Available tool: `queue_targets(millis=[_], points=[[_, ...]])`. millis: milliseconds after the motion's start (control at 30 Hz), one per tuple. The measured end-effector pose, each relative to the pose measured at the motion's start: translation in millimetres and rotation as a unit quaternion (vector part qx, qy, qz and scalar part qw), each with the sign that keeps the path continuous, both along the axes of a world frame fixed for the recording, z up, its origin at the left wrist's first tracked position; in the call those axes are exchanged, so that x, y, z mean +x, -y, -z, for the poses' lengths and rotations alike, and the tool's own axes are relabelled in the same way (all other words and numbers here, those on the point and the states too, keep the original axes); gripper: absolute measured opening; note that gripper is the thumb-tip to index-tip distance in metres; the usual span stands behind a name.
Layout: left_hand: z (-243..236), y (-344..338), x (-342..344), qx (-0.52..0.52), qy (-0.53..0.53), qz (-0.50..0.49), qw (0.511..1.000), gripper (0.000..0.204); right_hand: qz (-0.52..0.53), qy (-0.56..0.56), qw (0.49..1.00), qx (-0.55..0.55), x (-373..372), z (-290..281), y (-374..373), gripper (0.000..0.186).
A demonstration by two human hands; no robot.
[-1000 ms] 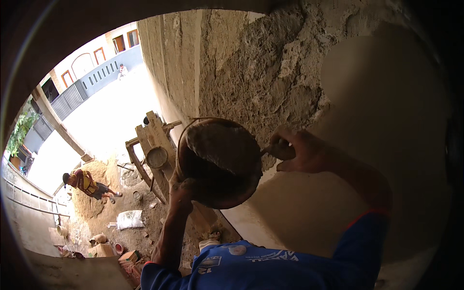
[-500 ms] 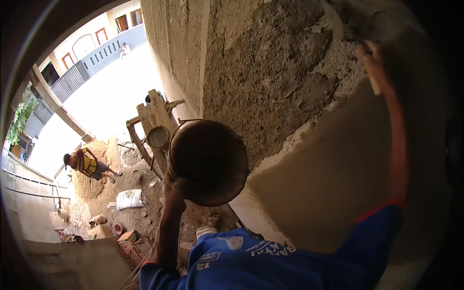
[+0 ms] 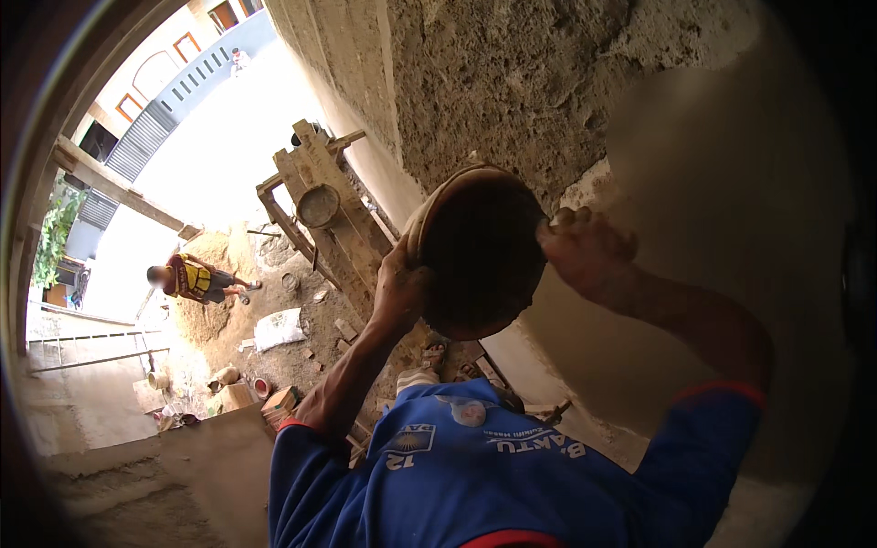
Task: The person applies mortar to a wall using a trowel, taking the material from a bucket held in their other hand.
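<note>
A round, dirty bucket is tipped with its dark mouth facing me, and its contents are lost in shadow. My left hand grips the bucket's left side near the rim. At the opposite rim, my right hand is closed in a fist round a trowel, whose blade I cannot see against the dark bucket. Behind the bucket rises a wall with rough wet mortar. Beside it, the wall's surface is smooth.
Below stands a wooden plank trestle with a round mortar-filled pan on it. A person in yellow and maroon stands by a sand heap. A white sack, bricks and pots lie on the ground.
My right hand has come down from the upper right of the wall to the bucket's rim. The bucket has moved right and up in view, held by my left hand.
</note>
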State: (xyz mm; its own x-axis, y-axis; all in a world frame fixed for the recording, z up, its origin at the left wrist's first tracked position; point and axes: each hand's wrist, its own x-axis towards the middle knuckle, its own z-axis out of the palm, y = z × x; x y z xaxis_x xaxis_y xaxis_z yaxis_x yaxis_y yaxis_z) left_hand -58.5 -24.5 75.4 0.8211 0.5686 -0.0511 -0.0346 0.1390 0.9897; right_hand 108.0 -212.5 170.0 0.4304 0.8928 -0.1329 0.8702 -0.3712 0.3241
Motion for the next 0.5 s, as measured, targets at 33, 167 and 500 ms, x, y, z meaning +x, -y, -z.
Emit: queue_targets(millis=[33,167,500], points=[[-0.6,1.5,4.7,0.044,-0.014,0.009,0.999,0.063,-0.028,0.076,0.997,-0.019,-4.3,14.3,-5.1,0.014],[-21.0,13.3,20.2,0.072,0.009,0.023,0.997,0.064,-0.016,0.11,0.992,-0.058,-9.2,18.4,-7.6,0.013],[-33.1,34.0,35.4,0.21,-0.113,0.035,0.971,0.056,-0.044,-0.354,0.916,0.184,7.0,144.9,49.1,0.027]])
